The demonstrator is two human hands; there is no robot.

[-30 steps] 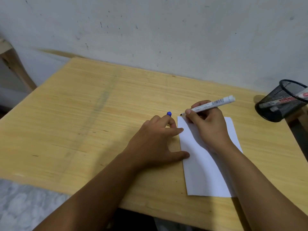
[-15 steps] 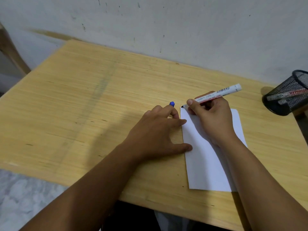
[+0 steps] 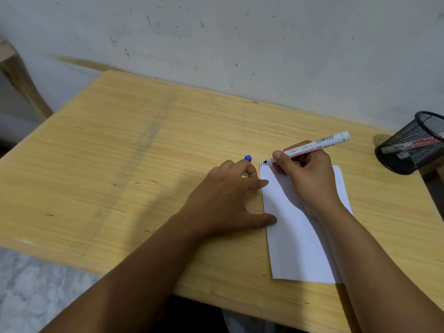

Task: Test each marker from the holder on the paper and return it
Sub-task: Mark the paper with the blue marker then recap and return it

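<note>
A white sheet of paper (image 3: 298, 241) lies on the wooden table (image 3: 125, 164). My right hand (image 3: 310, 181) grips a white marker (image 3: 319, 145), and its dark tip touches the paper's top left corner, where a short blue mark shows. My left hand (image 3: 230, 198) lies flat, index finger and thumb pressing the paper's left edge, with a blue cap (image 3: 248, 158) pinched between its fingers. A black mesh holder (image 3: 413, 145) stands tilted at the right edge, with at least one marker inside.
A scuffed white wall (image 3: 240, 44) runs close behind the table. A wooden frame (image 3: 14, 68) leans at the far left. The table's right edge drops off just past the holder. Pale marbled floor (image 3: 28, 292) shows at the lower left.
The marker tip has come down onto the paper's top left corner and a short blue mark has appeared. My left hand has stayed on the paper's edge. The camera view shifted slightly.
</note>
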